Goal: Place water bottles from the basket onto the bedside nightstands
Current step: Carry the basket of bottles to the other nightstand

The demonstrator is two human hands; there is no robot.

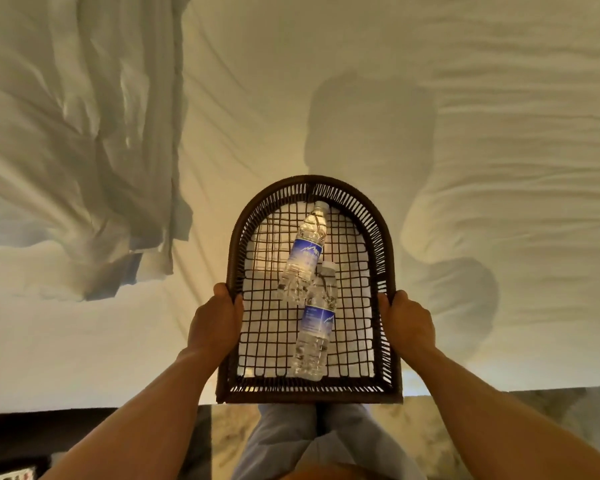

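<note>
Both hands, left hand [215, 323] and right hand [407, 323], fingers gripping the basket [234, 271] rim, centre frame; tilting could roll two loose water bottles [305, 251] out.

- My left hand [215, 325] fingers curl under basket [309, 183] rim, hidden from me.
- Bottle [305, 251] label text too small to read.
- Bed [499, 98] cut off at edges.

On the two bottles lying in the basket [383, 237] that I hold, the far bottle [306, 252] and the near bottle [317, 322] each wear a blue label with a white mountain mark (the small print under it is too blurred to read).
</note>
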